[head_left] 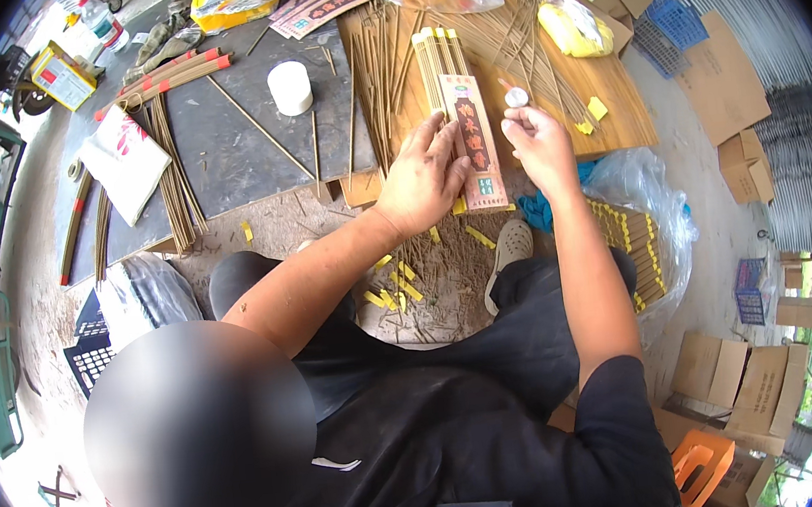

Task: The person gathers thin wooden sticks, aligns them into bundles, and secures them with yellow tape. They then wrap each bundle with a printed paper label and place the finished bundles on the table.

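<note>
Bundles of thin brown sticks with yellow-wrapped ends are laid side by side on a light-brown wooden desk, partly covered by a long pinkish paper label with a dark central panel. The left hand is rested with its fingers spread across the left side of the bundles, the thumb placed at the label's edge. In the right hand, a small round white-faced object is pinched between closed fingers just right of the label; what it is cannot quite be made out. The bundles are judged light and stiff, the single sticks brittle, so they are best gripped around the middle along both long sides, without bending. The label, judged thin and easily creased, is better held flat by its edges.
</note>
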Motion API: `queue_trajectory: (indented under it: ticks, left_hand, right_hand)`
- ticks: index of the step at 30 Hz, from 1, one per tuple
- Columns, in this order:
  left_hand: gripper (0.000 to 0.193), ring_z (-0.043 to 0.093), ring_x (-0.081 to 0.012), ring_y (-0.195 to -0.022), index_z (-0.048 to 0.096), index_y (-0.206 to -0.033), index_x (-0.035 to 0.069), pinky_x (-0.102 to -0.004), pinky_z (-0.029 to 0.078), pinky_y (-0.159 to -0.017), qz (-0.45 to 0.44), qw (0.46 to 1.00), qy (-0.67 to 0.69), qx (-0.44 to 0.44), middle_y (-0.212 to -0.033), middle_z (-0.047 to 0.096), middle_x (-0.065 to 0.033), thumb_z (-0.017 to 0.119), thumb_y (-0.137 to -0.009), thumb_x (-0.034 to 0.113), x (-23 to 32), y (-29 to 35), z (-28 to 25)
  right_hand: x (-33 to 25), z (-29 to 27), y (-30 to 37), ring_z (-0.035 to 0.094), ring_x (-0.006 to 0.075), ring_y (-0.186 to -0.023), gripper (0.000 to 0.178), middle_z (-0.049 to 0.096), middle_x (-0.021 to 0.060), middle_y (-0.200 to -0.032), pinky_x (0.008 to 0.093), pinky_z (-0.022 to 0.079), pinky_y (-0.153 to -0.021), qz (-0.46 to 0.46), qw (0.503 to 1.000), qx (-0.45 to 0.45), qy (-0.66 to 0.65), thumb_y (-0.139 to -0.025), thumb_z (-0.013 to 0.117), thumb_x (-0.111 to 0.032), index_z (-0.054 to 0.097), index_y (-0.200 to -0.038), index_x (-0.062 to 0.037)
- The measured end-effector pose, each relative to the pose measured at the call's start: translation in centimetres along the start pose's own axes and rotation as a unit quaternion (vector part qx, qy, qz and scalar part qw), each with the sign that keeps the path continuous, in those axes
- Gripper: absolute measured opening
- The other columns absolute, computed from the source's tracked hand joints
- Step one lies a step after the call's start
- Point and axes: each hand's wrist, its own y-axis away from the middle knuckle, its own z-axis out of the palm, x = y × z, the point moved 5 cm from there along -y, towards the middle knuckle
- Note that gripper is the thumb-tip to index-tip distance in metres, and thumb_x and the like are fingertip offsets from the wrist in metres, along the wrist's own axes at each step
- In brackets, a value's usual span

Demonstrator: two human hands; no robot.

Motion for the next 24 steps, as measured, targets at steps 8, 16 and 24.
queue_trajectory:
  ticks: [8,16,24]
  left_hand:
    - [0.045,0.072,-0.0339,-0.096,0.062,-0.126,-0.005,-0.0403,0.056,-0.091,-0.251,0.958,0.136,0.017,-0.099,0.074,-0.0223,0.068,-0.094,0.026,-3.4,-2.9,0.1]
    - [0.040,0.075,-0.0278,-0.083,0.067,-0.109,-0.003,-0.0375,0.059,-0.080,-0.309,0.946,0.090,0.021,-0.087,0.075,-0.0206,0.077,-0.089,0.030,-5.1,-5.2,0.9]
    - [0.039,0.073,-0.0253,-0.079,0.064,-0.110,-0.002,-0.0366,0.058,-0.075,-0.327,0.940,0.099,0.020,-0.088,0.073,-0.0177,0.076,-0.088,0.027,-5.1,-5.6,1.0]
  right_hand:
    - [0.0,3.3,-6.2,0.061,0.0074,-0.069,0.018,0.070,0.0011,-0.086,0.0229,0.047,-0.058,0.104,0.985,-0.126,-0.052,-0.094,0.072,-0.015,0.071,-0.101,0.0018]
    - [0.5,4.0,-6.7,0.056,0.0027,-0.068,0.013,0.065,-0.0040,-0.081,0.0174,0.040,-0.054,0.069,0.981,-0.121,-0.138,-0.090,0.074,-0.011,0.069,-0.101,-0.0042]
    - [0.3,4.0,-6.4,0.062,0.0061,-0.077,0.014,0.069,0.0011,-0.089,0.0211,0.049,-0.069,0.099,0.974,-0.139,-0.151,-0.093,0.073,-0.007,0.069,-0.103,0.0017]
